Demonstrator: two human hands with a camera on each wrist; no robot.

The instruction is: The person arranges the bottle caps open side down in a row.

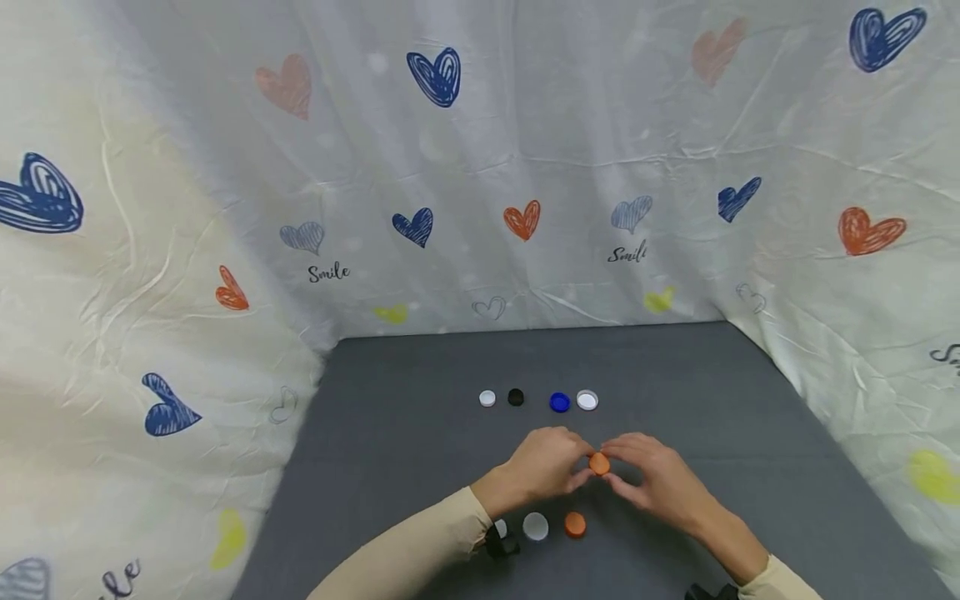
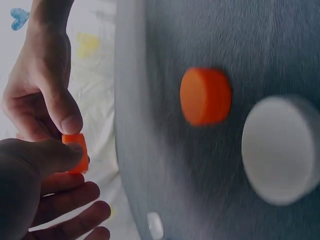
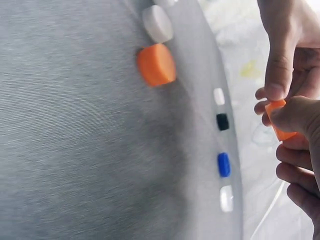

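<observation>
Between my two hands is a small round orange bottle cap [image 1: 599, 463], raised above the dark grey table. My left hand [image 1: 551, 461] pinches it from the left with thumb and fingertips. From the right side, my right hand [image 1: 660, 479] pinches the same cap. Both thumbs lie against the cap [image 2: 80, 152] in the left wrist view, and the lower fingers of the left hand are spread below it. The right wrist view shows the cap [image 3: 278, 120] partly hidden behind the right thumb.
A second orange cap [image 1: 575, 525], a larger white cap [image 1: 536, 527] and a partly hidden white one [image 1: 501, 527] lie near me. Farther back stand a white cap [image 1: 487, 398], a black cap [image 1: 516, 397], a blue cap [image 1: 559, 402] and a white-rimmed cap [image 1: 587, 400]. A heart-patterned curtain [image 1: 480, 125] surrounds the table.
</observation>
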